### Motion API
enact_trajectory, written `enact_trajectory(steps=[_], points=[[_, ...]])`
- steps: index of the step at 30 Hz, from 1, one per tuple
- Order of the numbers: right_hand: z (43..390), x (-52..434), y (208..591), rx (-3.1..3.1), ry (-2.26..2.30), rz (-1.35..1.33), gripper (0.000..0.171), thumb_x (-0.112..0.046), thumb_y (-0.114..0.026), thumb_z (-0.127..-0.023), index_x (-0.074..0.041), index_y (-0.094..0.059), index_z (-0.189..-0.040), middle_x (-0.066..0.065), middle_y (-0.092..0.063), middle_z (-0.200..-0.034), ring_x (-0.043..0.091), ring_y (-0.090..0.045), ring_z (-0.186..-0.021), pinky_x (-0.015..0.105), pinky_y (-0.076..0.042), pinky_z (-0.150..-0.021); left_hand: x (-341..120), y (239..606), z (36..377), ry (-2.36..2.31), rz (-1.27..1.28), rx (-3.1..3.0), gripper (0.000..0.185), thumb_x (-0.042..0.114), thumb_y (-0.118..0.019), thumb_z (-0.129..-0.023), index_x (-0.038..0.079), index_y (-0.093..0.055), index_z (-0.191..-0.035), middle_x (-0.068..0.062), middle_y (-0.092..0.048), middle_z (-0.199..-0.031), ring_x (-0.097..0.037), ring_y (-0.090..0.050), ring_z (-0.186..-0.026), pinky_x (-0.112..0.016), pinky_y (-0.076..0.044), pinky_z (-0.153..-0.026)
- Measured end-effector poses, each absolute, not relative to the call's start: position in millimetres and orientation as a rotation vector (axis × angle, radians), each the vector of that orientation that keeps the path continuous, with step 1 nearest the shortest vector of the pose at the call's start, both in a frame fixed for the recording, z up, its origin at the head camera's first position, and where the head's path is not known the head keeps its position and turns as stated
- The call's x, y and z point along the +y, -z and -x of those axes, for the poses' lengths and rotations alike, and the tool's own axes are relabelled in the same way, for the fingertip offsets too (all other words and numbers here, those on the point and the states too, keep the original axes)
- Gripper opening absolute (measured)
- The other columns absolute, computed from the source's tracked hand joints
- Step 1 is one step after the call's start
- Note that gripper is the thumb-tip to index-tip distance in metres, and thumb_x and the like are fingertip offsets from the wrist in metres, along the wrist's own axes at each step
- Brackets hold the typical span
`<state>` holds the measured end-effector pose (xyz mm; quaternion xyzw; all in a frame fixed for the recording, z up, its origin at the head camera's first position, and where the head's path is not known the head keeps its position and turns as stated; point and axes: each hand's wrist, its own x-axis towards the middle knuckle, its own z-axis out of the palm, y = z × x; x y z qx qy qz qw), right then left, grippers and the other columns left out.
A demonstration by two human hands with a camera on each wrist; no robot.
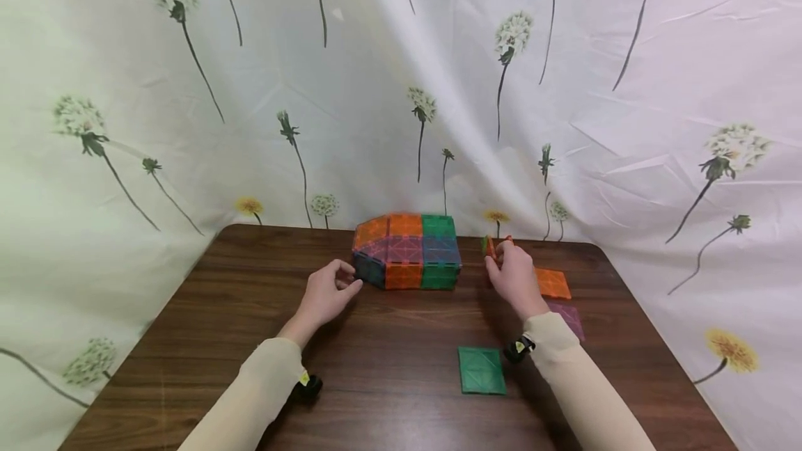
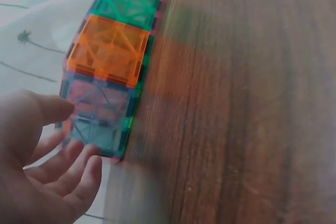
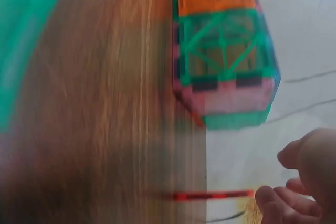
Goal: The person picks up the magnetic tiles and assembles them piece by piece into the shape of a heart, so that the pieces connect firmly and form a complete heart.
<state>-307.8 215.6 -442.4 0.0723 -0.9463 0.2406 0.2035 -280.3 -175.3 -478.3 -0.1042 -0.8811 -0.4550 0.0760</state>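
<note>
A long box of translucent magnetic tiles [image 1: 410, 252] in orange, purple, green and blue lies at the back of the table. My left hand [image 1: 327, 291] is beside its left end, fingers loosely bent and thumb apart. In the left wrist view those fingers overlap the box's blue end tile [image 2: 100, 129]. To the right of the box, my right hand [image 1: 516, 277] is at a small red-orange tile [image 1: 491, 249] with a green edge beside it. The right wrist view shows the red tile [image 3: 215, 195] edge-on, its end right at the fingertips and the thumb apart.
An orange tile [image 1: 554, 284] and a purple tile [image 1: 569, 319] lie right of my right hand, partly behind the wrist and sleeve. A green square tile [image 1: 481, 371] lies nearer the front. A flower-printed curtain [image 1: 376, 89] hangs along the table's back and sides.
</note>
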Motion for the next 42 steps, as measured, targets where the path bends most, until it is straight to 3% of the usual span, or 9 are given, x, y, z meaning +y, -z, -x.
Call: enact_trajectory(steps=[2,4,9,13,22,30,36,42], points=[[311.3,219.2,442.8,-2.667,-0.620,-0.152,0.026,-0.023,-0.073,-0.099,0.001,-0.063,-0.102,0.019,-0.068,-0.092,0.034,-0.066,-0.080,0.049,-0.058,-0.072,-172.7,478.1,274.7,1.314,0.365,-2.653,0.014,0.019,-0.078,-0.096,0.008,-0.071,-0.100,-0.003,-0.072,-0.091,-0.015,-0.066,-0.079,-0.037,-0.057,-0.076],[315.2,220.8,443.3,-2.696,-0.603,-0.115,0.028,-0.026,-0.074,-0.099,0.000,-0.063,-0.094,0.017,-0.067,-0.084,0.033,-0.064,-0.073,0.047,-0.057,-0.067,-167.9,477.1,268.3,1.288,0.435,-2.667,0.013,0.020,-0.079,-0.095,0.013,-0.071,-0.088,0.002,-0.069,-0.082,-0.012,-0.061,-0.073,-0.032,-0.053,-0.070],[324.2,218.9,445.4,-2.750,-0.581,-0.058,0.036,-0.028,-0.073,-0.099,-0.003,-0.062,-0.076,0.012,-0.062,-0.066,0.027,-0.059,-0.057,0.040,-0.052,-0.054,-148.6,474.4,251.9,1.301,0.696,-2.675,0.017,0.025,-0.079,-0.096,0.022,-0.071,-0.082,0.010,-0.065,-0.077,-0.010,-0.057,-0.070,-0.027,-0.049,-0.066],[330.4,217.6,450.3,-2.751,-0.548,-0.040,0.036,-0.023,-0.073,-0.099,-0.004,-0.063,-0.071,0.012,-0.063,-0.064,0.027,-0.059,-0.055,0.042,-0.052,-0.053,-128.8,471.5,240.7,1.439,0.922,-2.650,0.012,0.029,-0.078,-0.097,0.020,-0.072,-0.094,0.010,-0.068,-0.088,-0.009,-0.063,-0.080,-0.029,-0.055,-0.074],[329.5,220.5,459.0,-2.692,-0.537,-0.032,0.031,-0.014,-0.068,-0.099,-0.004,-0.062,-0.070,0.013,-0.064,-0.066,0.033,-0.062,-0.062,0.048,-0.055,-0.061,-80.8,474.8,231.1,1.600,1.195,-2.595,0.044,0.030,-0.083,-0.093,0.007,-0.066,-0.126,-0.014,-0.071,-0.121,-0.029,-0.069,-0.110,-0.042,-0.058,-0.096],[318.8,223.6,459.2,-2.591,-0.641,-0.053,0.022,-0.016,-0.069,-0.100,-0.002,-0.068,-0.084,0.013,-0.068,-0.072,0.029,-0.062,-0.064,0.046,-0.055,-0.062,-31.7,478.4,224.1,1.373,1.401,-2.703,0.074,0.033,-0.090,-0.086,0.009,-0.054,-0.145,-0.008,-0.067,-0.136,-0.016,-0.062,-0.127,-0.039,-0.046,-0.113],[312.4,224.9,456.5,-2.517,-0.699,-0.106,0.018,-0.015,-0.071,-0.099,-0.002,-0.069,-0.088,0.012,-0.070,-0.075,0.027,-0.063,-0.063,0.043,-0.054,-0.059,1.9,483.4,216.3,1.123,1.497,-2.765,0.090,0.041,-0.093,-0.080,0.012,-0.048,-0.151,0.000,-0.066,-0.139,-0.013,-0.056,-0.124,-0.034,-0.042,-0.109],[306.9,226.7,450.3,-2.547,-0.742,-0.135,0.018,-0.017,-0.070,-0.101,-0.002,-0.069,-0.092,0.011,-0.071,-0.074,0.021,-0.063,-0.058,0.038,-0.054,-0.057,11.6,481.2,213.0,1.000,1.522,-2.813,0.093,0.045,-0.095,-0.077,0.018,-0.047,-0.153,0.008,-0.064,-0.137,-0.010,-0.052,-0.117,-0.032,-0.045,-0.102]])
